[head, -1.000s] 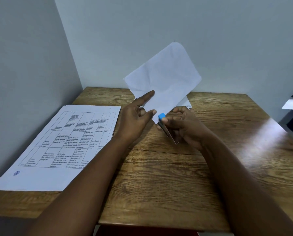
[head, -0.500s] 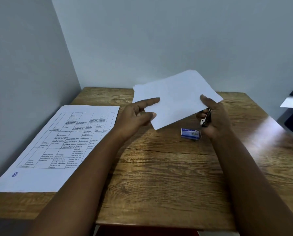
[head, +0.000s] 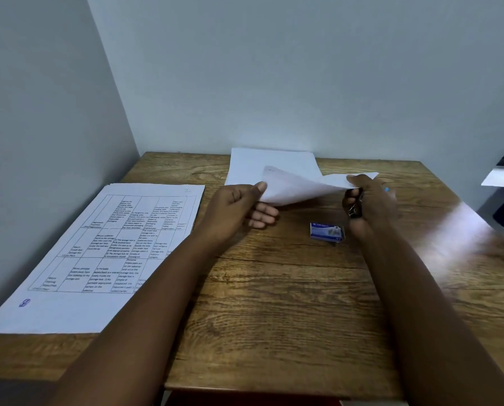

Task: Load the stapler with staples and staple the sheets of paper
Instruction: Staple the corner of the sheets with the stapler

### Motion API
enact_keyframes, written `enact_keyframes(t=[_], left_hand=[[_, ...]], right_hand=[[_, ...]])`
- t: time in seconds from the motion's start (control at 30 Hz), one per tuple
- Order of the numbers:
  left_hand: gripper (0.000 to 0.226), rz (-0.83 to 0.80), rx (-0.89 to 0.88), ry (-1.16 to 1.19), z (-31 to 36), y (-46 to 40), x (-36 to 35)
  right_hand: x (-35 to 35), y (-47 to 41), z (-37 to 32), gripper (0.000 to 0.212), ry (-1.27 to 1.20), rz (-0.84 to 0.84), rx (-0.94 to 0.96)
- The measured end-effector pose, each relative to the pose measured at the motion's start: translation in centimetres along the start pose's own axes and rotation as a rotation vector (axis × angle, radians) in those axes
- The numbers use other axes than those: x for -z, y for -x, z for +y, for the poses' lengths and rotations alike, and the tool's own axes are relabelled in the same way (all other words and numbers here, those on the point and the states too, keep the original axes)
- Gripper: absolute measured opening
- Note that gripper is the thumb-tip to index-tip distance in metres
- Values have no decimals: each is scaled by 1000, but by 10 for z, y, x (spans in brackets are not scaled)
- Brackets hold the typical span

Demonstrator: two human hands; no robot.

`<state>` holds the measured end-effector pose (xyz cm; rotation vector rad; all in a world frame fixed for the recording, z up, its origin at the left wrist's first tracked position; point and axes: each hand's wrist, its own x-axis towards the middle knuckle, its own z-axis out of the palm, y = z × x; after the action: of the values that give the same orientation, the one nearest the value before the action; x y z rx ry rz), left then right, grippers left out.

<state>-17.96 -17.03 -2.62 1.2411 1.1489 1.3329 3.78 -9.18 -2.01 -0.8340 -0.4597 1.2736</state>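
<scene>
Head view: bare table [head: 274, 317] nearer than staple box [head: 326, 231]. Left hand [head: 239, 210] pinches sheets [head: 297, 186]; right hand [head: 368, 203] grips stapler [head: 355, 206], sheets.

There is just the one view, from a wide-angle camera worn on the person's head. It looks forward and down over a wooden bench [head: 274, 317] pushed into the corner of two pale walls, the corner a little left of centre. The near edge of the bench sits low in the picture and both forearms run up from the bottom corners, so the camera is close. The left hand [head: 233, 209] and right hand [head: 368, 203] meet mid-frame, toward the far side. Straight lines bow near the borders.
</scene>
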Motion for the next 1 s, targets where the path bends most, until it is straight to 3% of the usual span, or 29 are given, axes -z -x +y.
enact_keyframes(t=[0.17, 0.33, 0.5, 0.67, 0.8, 1.0], left_hand=[[47, 43, -14, -10, 1, -1, 2], [32, 44, -8, 9, 4, 1, 1], [31, 55, -31, 39, 8, 2, 1], [64, 83, 11, 144, 10, -1, 6], [15, 35, 17, 140, 6, -3, 13], [30, 41, -99, -12, 6, -1, 15]], right_hand=[[-1, 0, 1, 47, 14, -16, -14], [-1, 1, 1, 44, 46, -33, -23], [-1, 2, 0, 46, 51, -61, -19], [-1, 5, -1, 47, 45, -130, 19], [-2, 9, -1, 47, 61, -174, 52], [-7, 13, 4, 40, 174, -293, -71]])
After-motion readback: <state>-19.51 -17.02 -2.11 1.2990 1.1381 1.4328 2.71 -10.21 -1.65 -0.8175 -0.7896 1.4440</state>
